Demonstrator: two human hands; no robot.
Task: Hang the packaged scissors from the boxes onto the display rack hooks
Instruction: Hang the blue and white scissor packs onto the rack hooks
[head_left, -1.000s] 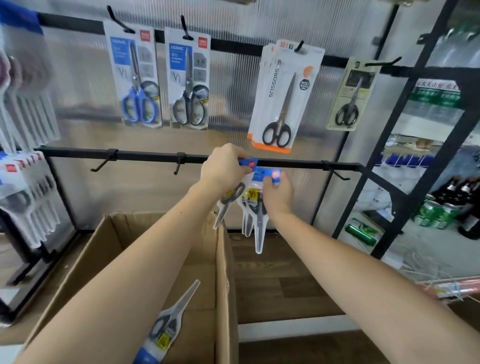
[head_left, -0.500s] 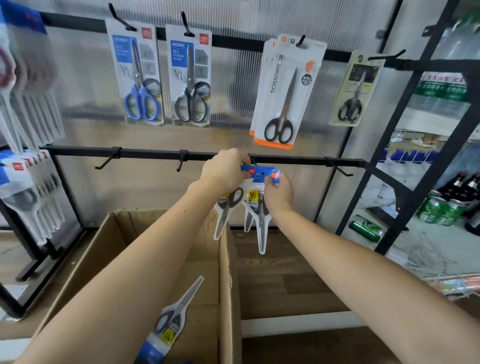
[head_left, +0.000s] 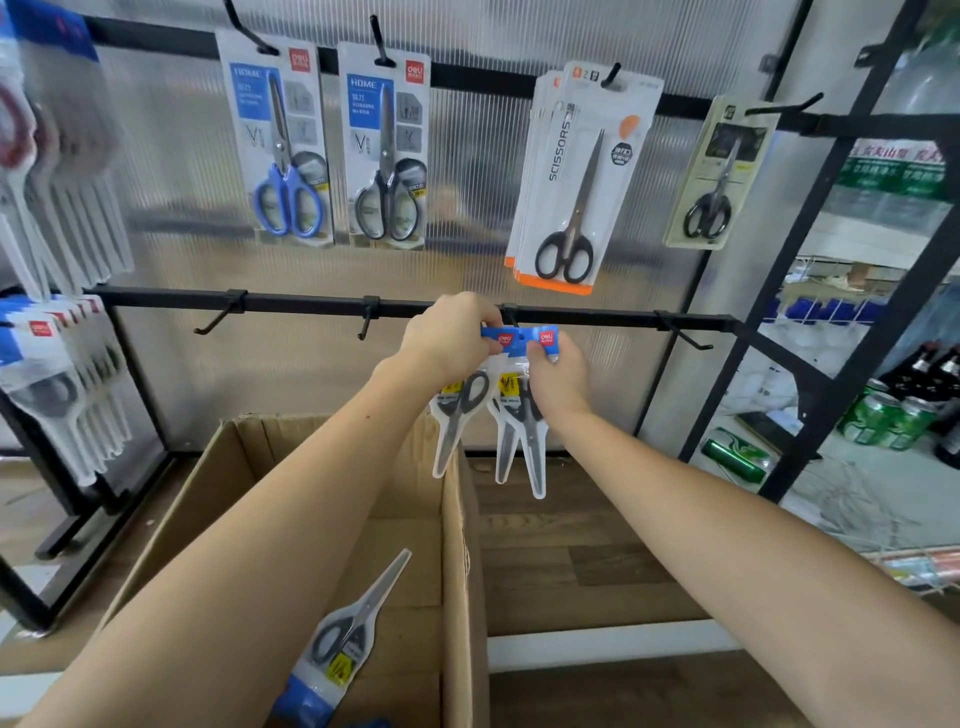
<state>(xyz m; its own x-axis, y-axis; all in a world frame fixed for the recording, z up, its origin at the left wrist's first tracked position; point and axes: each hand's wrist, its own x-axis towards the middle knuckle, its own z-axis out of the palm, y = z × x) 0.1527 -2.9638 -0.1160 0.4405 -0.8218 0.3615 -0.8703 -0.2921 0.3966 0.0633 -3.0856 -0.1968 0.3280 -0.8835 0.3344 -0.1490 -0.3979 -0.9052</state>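
Note:
My left hand (head_left: 449, 335) grips the blue header of a packaged scissors (head_left: 460, 410) just below the middle hook (head_left: 511, 317) of the lower black rail (head_left: 291, 301). My right hand (head_left: 558, 374) pinches the header of two more scissors packs (head_left: 522, 441), side by side with the first. The blue headers sit right at the hook; whether any is threaded on it I cannot tell. An open cardboard box (head_left: 457, 545) stands below my arms, with another scissors pack (head_left: 348, 634) lying inside.
The upper rail holds hung scissors: blue-handled (head_left: 283, 145), grey-handled (head_left: 384, 150), an orange-edged stack (head_left: 576, 176) and a small pack (head_left: 719, 176). More packs hang at left (head_left: 57, 374). Bare hooks (head_left: 218, 317), (head_left: 366, 325), (head_left: 685, 335) flank my hands. Green cans (head_left: 883, 418) stand right.
Both hands have stayed at the middle hook with the packs, shifting only slightly. The view has tipped a little, so the rack sits marginally lower in frame.

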